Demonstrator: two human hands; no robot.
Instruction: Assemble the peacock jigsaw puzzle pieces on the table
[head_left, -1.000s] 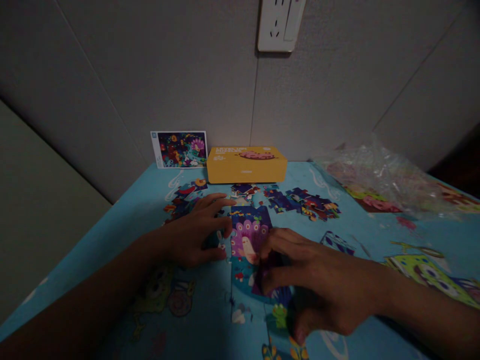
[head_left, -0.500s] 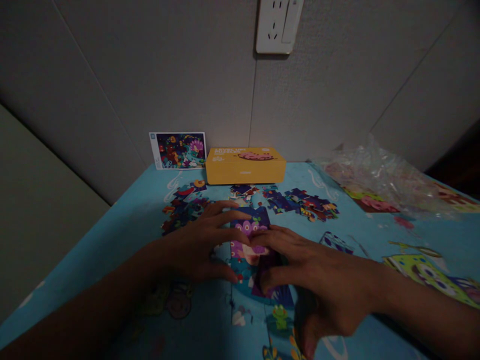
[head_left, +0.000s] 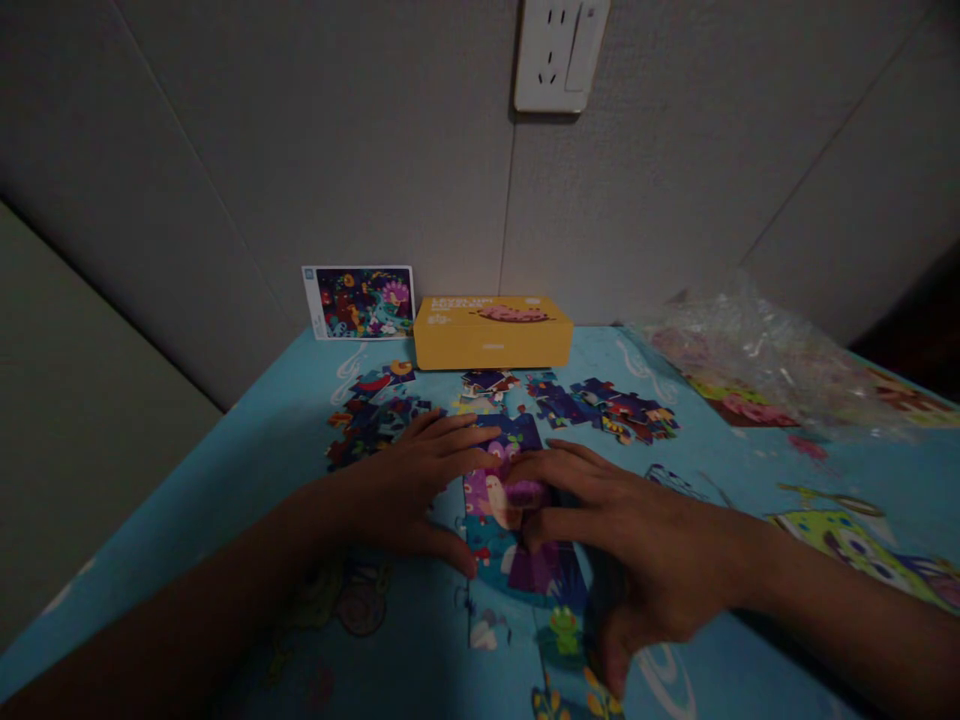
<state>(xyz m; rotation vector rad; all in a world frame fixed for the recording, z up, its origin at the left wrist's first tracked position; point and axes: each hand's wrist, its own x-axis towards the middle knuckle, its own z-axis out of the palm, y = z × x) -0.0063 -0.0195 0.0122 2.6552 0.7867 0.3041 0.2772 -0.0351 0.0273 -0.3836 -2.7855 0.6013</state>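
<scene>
On the blue cartoon-print surface (head_left: pixel 255 450), left hand (head_left: pixel 401 485) and right hand (head_left: pixel 652 535), fingers wide, rest on a purple-and-teal cardboard puzzle (head_left: pixel 499 560), likely light, loose-jointed, best held edgewise.

Worktop (head_left: pixel 240 450): blue, cartoon-printed, far edge at wall | far-left corner: picture card (head_left: pixel 365 302), upright | far edge, beside card: yellow box (head_left: pixel 493 345) | before box: loose puzzle pieces (head_left: pixel 634 412), several clusters | centre toward near edge: joined puzzle section (head_left: pixel 491 565), partly hidden | far-right corner: crumpled clear plastic (head_left: pixel 765 340)
</scene>
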